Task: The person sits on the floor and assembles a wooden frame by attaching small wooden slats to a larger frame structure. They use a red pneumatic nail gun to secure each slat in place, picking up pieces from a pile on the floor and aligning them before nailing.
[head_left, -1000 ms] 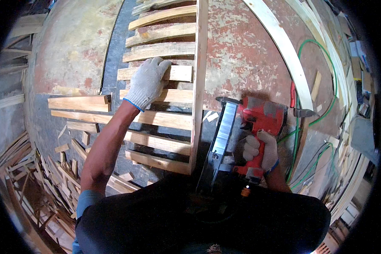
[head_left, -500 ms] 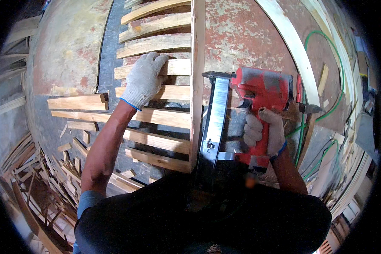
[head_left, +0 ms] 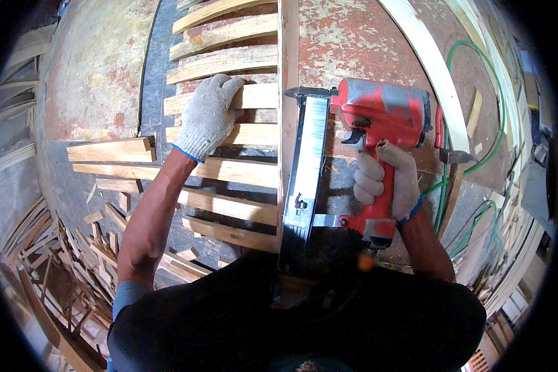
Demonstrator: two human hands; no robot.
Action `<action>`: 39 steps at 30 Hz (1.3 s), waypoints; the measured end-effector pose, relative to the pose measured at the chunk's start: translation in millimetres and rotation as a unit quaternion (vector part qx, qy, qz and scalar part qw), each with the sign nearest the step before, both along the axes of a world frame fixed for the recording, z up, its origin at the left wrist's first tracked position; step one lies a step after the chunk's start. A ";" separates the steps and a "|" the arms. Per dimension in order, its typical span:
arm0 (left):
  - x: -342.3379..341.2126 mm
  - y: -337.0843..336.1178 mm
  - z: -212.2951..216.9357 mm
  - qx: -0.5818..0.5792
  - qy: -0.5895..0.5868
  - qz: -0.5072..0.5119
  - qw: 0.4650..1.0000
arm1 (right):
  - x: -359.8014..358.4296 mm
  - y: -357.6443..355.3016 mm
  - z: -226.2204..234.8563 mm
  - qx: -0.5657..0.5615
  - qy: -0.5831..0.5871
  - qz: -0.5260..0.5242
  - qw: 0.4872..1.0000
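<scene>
My right hand, in a knit glove, grips the handle of a red pneumatic nail gun. Its long metal magazine runs beside an upright wooden rail, with the nose at the rail's right face. My left hand, also gloved, presses flat on a wooden slat. Several parallel slats run leftward from the rail like rungs.
The frame lies on a worn red-and-grey metal bench top. Loose short boards lie to the left, and scrap offcuts pile at lower left. A green air hose loops on the right beside a pale curved wooden strip.
The nail gun has moved up along the rail by about one slat. My left hand has stayed on the same slat.
</scene>
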State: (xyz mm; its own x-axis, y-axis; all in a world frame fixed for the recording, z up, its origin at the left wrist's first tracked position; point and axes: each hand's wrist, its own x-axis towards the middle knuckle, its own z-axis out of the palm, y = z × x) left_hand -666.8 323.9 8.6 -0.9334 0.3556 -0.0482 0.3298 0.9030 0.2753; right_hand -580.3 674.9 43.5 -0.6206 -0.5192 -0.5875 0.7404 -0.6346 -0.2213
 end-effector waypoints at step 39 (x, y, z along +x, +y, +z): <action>279.6 -191.4 13.8 -0.194 0.015 0.219 0.956 | 37.0 -5.0 -4.0 0.336 -0.074 -0.014 0.939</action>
State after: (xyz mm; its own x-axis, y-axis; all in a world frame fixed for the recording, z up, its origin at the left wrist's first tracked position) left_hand -387.2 132.5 22.4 -0.9918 -0.1085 -0.0674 -0.1005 0.9885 -0.1127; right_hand -543.3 669.8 39.5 -0.5143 0.0142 -0.8575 0.7799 -0.4080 -0.4746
